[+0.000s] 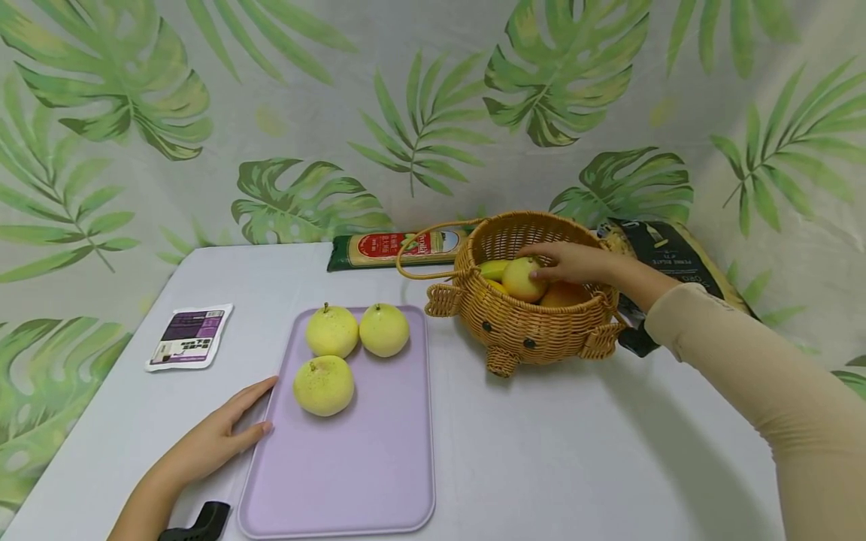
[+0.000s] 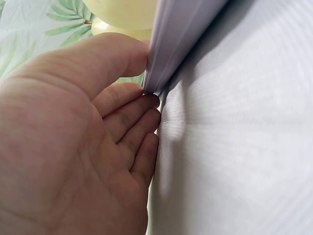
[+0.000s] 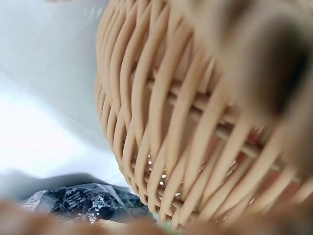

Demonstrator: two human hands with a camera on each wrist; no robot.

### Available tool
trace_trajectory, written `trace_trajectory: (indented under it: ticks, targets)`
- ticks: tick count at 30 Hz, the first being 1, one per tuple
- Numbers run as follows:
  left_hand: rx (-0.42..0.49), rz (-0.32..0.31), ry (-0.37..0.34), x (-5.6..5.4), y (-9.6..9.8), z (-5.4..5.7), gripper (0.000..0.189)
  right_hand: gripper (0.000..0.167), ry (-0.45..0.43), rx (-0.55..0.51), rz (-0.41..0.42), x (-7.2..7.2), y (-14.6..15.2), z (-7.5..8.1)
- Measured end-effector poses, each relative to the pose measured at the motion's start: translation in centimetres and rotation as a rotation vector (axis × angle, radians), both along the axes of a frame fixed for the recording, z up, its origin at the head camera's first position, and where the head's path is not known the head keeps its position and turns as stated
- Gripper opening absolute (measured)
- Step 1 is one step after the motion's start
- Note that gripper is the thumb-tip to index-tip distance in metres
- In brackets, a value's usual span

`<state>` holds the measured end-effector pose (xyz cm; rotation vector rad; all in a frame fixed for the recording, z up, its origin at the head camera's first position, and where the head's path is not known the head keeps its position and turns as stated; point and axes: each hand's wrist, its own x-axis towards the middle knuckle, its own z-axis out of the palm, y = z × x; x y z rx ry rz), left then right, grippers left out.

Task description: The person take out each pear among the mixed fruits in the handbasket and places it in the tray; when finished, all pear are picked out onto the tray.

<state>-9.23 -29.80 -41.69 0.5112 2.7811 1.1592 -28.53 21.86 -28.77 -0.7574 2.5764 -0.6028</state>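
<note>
Inside a wicker basket (image 1: 504,319) shaped like an animal, my right hand (image 1: 564,263) grips a round yellow pear (image 1: 521,279). A banana (image 1: 494,269) and a reddish fruit (image 1: 564,294) lie around that pear. Only the basket's weave (image 3: 166,107) fills the right wrist view; the hand is hidden there. My left hand (image 1: 219,436) touches the left edge of a purple tray (image 1: 365,466) with its thumb and fingertips, the fingers loosely extended. Three yellow pears (image 1: 325,385) sit on the tray's far half.
Behind the basket lies a pack of spaghetti (image 1: 392,248). A black pasta bag (image 1: 666,259) stands to its right, against the leaf-print cloth. A white and purple packet (image 1: 189,336) lies at the left of the white table (image 1: 528,466).
</note>
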Motion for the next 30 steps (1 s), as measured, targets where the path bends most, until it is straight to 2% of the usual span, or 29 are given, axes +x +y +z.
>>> trace_trajectory:
  ticks: [12,24,30]
  targets:
    - [0.004,0.003,-0.004,0.0,-0.1,-0.1,0.061,0.051,-0.033,0.028,-0.02,-0.4,-0.5,-0.3]
    - [0.008,0.007,-0.012,0.0,-0.1,0.3,0.06,0.056,-0.089,-0.02,-0.07,-0.7,-1.1,-0.8]
    - [0.007,0.001,-0.008,0.0,0.0,0.1,0.06,0.052,-0.045,-0.037,-0.07,-0.4,-1.0,-0.7]
